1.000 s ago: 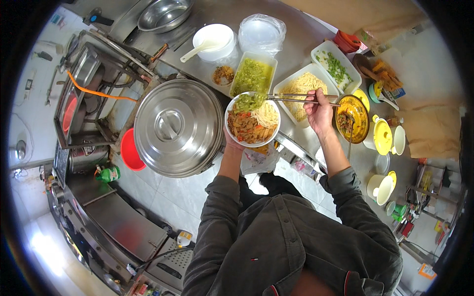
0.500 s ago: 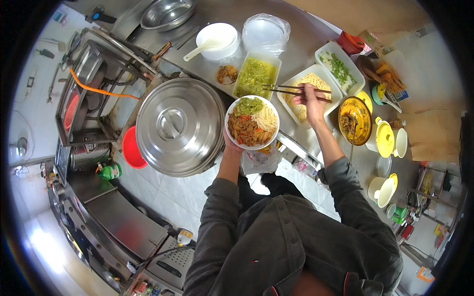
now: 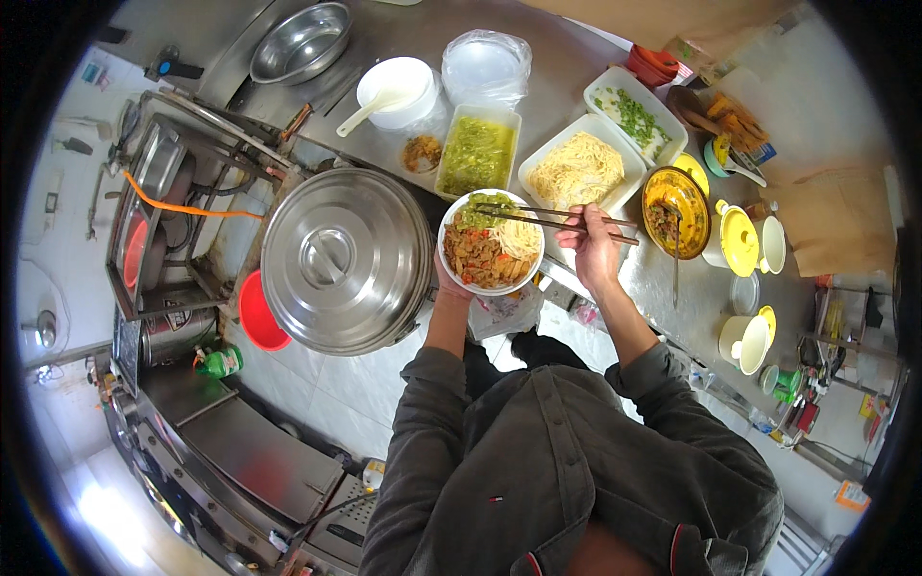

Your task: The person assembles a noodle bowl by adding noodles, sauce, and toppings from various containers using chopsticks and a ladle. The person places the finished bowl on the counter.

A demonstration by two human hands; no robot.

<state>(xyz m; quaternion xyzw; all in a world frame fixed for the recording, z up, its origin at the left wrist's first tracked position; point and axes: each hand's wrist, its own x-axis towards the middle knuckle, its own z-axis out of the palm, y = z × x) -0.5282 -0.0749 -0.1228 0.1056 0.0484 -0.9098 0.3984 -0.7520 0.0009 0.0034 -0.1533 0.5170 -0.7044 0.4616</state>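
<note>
My left hand holds a white round bowl from its left and lower side; most of the fingers are hidden beneath it. In the bowl lie chopped green vegetables, pale shreds and a reddish-brown meat-like topping. My right hand is closed around a pair of dark chopsticks, whose tips reach over the green vegetables in the bowl. Just beyond the bowl stand a tub of chopped greens and a white tub of pale shreds or noodles.
A large lidded steel pot stands left of the bowl. On the steel counter are a white container with a ladle, a tub of green onions, an orange-brown bowl with a spoon and yellow-lidded pots. A red basin sits below.
My right hand has drawn the chopsticks left and nearer, from over the tub of pale shreds to over the bowl. My left hand still holds the bowl. The whole view has shifted slightly.
</note>
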